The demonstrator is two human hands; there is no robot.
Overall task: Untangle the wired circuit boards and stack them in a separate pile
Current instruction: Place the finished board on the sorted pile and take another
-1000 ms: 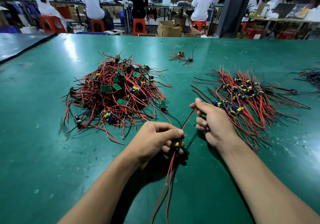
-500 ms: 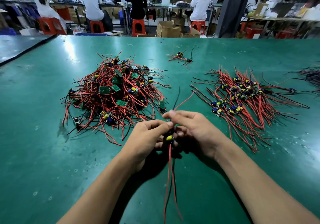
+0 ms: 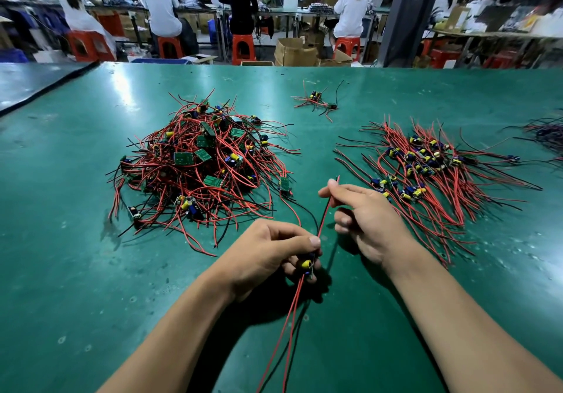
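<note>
Two hands are seen over one green table (image 3: 76, 271), whose mat is smooth and glossy. One board (image 3: 306, 263) is gripped in the left hand (image 3: 268, 252), with thumb and fingers curled round it. It is held just above the table, nearer the viewer than the piles and between them. One red wire (image 3: 327, 207) rising from it is pinched near its tip by the right hand (image 3: 365, 219), and is drawn out straight. At least two more red leads are trailed from the board toward the viewer.

Two large piles are laid out. A domed tangle (image 3: 201, 167) of red and black wires and small green rectangular boards lies on the left. A flatter sorted pile (image 3: 426, 164), its wires fanned outward, lies on the right. One small cluster (image 3: 316, 100) is set farther back, well apart.

Of the held board, only a yellow cylindrical part and a blue one are shown; the rest is hidden by fingers.
</note>
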